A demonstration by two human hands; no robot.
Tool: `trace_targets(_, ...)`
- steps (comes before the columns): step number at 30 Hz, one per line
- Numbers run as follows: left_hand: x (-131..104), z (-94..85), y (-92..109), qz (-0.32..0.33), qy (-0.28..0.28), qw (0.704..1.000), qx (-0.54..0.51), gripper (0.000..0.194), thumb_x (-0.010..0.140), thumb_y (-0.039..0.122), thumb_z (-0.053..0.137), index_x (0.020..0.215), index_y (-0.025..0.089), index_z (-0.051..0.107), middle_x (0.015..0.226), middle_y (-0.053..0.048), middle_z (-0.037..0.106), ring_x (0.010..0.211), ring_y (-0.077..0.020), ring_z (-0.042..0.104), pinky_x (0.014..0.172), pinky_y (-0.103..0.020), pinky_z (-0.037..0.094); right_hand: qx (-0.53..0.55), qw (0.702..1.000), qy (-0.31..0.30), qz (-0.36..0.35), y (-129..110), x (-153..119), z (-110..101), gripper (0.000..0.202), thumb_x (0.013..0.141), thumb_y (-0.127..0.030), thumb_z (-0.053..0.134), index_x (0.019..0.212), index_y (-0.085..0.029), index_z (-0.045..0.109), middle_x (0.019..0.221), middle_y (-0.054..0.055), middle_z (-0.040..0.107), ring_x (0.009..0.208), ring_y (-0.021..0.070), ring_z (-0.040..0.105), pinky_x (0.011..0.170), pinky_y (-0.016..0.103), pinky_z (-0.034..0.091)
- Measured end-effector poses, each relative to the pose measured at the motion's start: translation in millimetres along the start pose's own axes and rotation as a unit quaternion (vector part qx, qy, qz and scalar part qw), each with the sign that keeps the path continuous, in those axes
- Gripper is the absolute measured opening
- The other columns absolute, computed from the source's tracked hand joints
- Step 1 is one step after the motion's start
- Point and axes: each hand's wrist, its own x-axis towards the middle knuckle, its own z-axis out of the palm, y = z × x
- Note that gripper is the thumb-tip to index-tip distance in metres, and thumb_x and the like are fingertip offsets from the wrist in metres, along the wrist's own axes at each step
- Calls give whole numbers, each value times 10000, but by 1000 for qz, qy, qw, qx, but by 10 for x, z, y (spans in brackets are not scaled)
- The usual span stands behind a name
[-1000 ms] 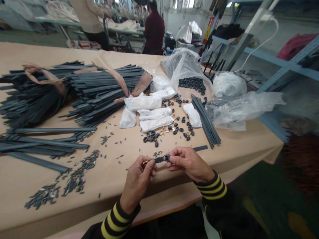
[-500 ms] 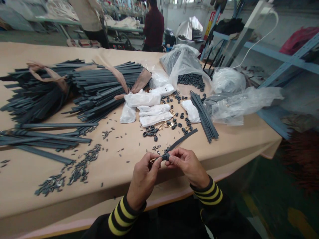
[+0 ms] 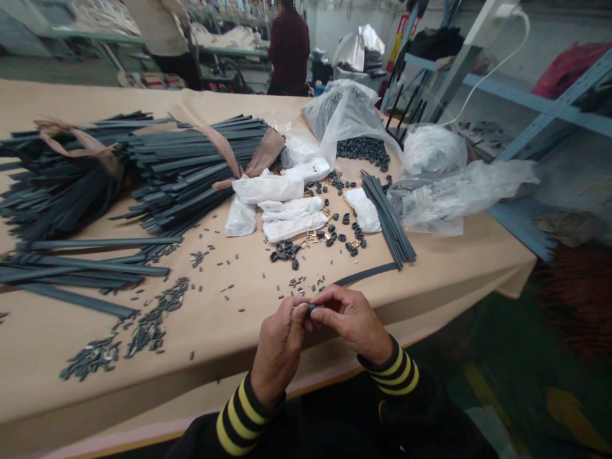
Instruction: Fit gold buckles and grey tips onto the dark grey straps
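Note:
Near the table's front edge, my left hand and my right hand meet fingertip to fingertip. Both pinch one end of a dark grey strap, whose free length runs behind my right hand toward the right. A small dark loop shows between the fingertips; the rest of that end is covered by my fingers. Just beyond my hands lie small dark clips. Farther back are loose dark loops and gold-coloured buckles.
White packets lie mid-table. Tied strap bundles fill the left, and more straps lie right. A clear bag spills dark loops. Clip piles sit front left. Two people are in the background; blue shelving stands right.
The gold-coloured piece seen at my left fingertips is hidden now. My fingers have closed in around the strap end, and its free length has swung lower and farther right.

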Motion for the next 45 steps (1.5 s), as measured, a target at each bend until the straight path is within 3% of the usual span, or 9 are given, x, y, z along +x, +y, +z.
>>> trace_targets(4,-9,49,-13,10,12,1000,23,264,869,321,350,892,186,576,688,-5,619,610,-136,570,581,-228,424,-36,999,27,-9,-15,-4,48,176,689,-293,663,773,-148,611,636,-14,587,552,101,560,551,234,479)
trace_targets(8,13,18,-38,9,2,1000,17,282,857,346,369,937,179,581,798,-32,648,698,-157,587,630,-246,437,-184,980,55,-59,-84,-27,58,135,740,-250,620,836,-162,653,792,31,630,706,133,584,684,264,480)
trace_targets(12,52,-79,-69,-21,-47,998,-21,228,803,345,487,918,173,584,747,-18,629,683,-144,569,633,-238,430,-301,946,-29,-122,-218,-77,-8,256,795,-129,527,1022,-205,616,918,29,641,842,138,583,787,266,452)
trace_targets(18,65,-172,-86,-105,-101,984,-99,226,799,382,490,768,160,521,523,54,469,423,-60,381,407,-171,295,-481,849,72,-206,-367,-80,-311,302,805,-243,536,1091,-149,551,1088,105,582,1021,209,508,892,348,389)
trace_targets(21,65,-193,-87,-112,-132,978,-115,238,802,387,485,748,156,509,528,50,455,435,-55,374,397,-163,268,-561,819,-22,-122,-428,-85,-438,257,806,-307,536,986,-132,593,957,113,625,903,220,554,792,345,417)
trace_targets(24,67,-195,-75,-115,-174,970,-128,230,800,378,490,756,152,503,555,44,467,445,-53,369,402,-166,262,-540,829,-147,-20,-482,-126,-456,206,843,-300,477,800,-149,611,694,41,628,634,135,566,590,239,399)
trace_targets(28,62,-156,-36,-121,-217,960,-129,238,804,380,473,744,150,485,545,53,441,441,-58,341,413,-183,257,-451,869,-200,45,-496,-156,-367,182,841,-221,457,720,-134,563,584,6,605,533,83,542,533,183,370)
trace_targets(34,33,-107,-50,-65,-194,979,-15,223,822,357,436,724,159,474,568,44,437,520,-91,387,495,-215,311,-345,907,-220,104,-397,-130,-286,172,837,-152,406,715,-121,523,586,13,593,518,78,553,517,167,407)
trace_targets(45,-25,-114,-101,-4,-189,978,85,177,857,314,366,761,183,436,629,36,440,589,-117,406,563,-239,326,-360,913,-185,60,-165,-117,-289,208,814,-196,465,626,-132,524,536,-26,534,480,56,424,491,164,312)
